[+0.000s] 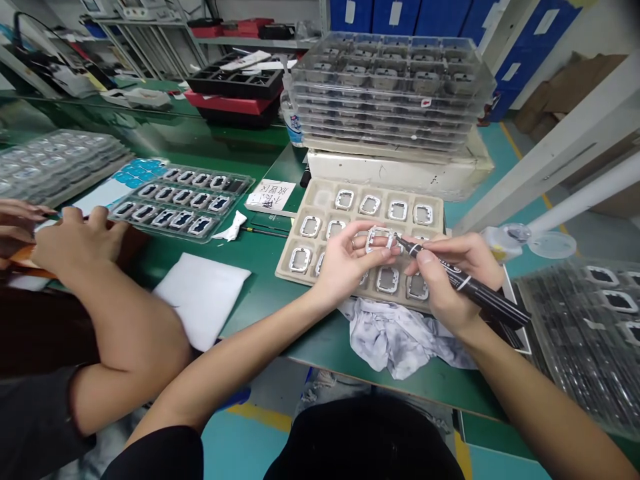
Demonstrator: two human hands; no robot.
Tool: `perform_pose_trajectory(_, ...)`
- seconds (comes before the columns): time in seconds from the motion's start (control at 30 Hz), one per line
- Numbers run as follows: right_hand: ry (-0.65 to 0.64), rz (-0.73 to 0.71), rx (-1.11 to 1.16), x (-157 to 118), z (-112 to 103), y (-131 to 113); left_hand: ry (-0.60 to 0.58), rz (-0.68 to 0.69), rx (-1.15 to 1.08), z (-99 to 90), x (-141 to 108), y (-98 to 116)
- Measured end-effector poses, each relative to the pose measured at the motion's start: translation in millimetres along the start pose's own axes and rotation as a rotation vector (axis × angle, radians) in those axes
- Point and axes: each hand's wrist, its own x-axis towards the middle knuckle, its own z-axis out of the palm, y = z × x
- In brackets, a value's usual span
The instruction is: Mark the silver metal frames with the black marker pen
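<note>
My left hand (pixel 345 260) pinches a small silver square frame (pixel 379 239) between thumb and fingers, raised over a beige tray (pixel 287 263). In my right hand (pixel 455 277) is a black marker (pixel 483 297), its tip against or very near the frame's right side. Rows of similar frames lie in the tray's compartments, such as one at the lower left (pixel 300 259); my hands hide part of the tray. A crumpled grey-white cloth (pixel 390 337) lies at the tray's front edge.
Stacked clear trays (pixel 385 100) stand on a white box (pixel 400 175) behind. A co-worker's hands and arm (pixel 85 247) are at the left, beside a clear parts tray (pixel 183 200). White foam (pixel 203 300) lies nearer. More trays (pixel 590 347) stand at right.
</note>
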Motion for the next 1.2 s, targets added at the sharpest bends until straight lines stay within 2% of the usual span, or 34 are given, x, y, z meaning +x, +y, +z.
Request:
perform_pose_trajectory(0.17, 0.062, -0.027, 0.0, 1, 2, 4, -0.021, 0.013, 0.049, 0.5, 2, -1)
perform_pose_trajectory(0.43, 0.069, 0.058, -0.006, 0, 1, 3, -0.058, 0.085, 0.215, -3.9, 7, 0)
perform_pose_trajectory(0.53, 0.078, 0.067, 0.005, 1, 0, 2, -0.052, 0.066, 0.21, -4.8, 7, -2)
perform_pose_trajectory(0.77, 0.089, 0.04, 0.014, 0, 0, 5, -0.226, 0.038, 0.111, -5.8, 5, 6)
perform_pose_trajectory(0.87, 0.113, 0.023, 0.029, 0, 0, 6, -0.201, 0.018, 0.151, -7.0, 7, 8)
perform_pose_trajectory(0.97, 0.128, 0.03, 0.023, 0, 1, 6, -0.163, -0.03, 0.101, -7.7, 8, 7)
perform_pose_trajectory(1.07, 0.102, 0.051, 0.024, 0, 1, 3, -0.159, -0.057, 0.02, -6.7, 8, 5)
perform_pose_trajectory(1.2, 0.043, 0.028, 0.035, -3, 1, 0, -0.128, -0.082, 0.024, -3.3, 4, 4)
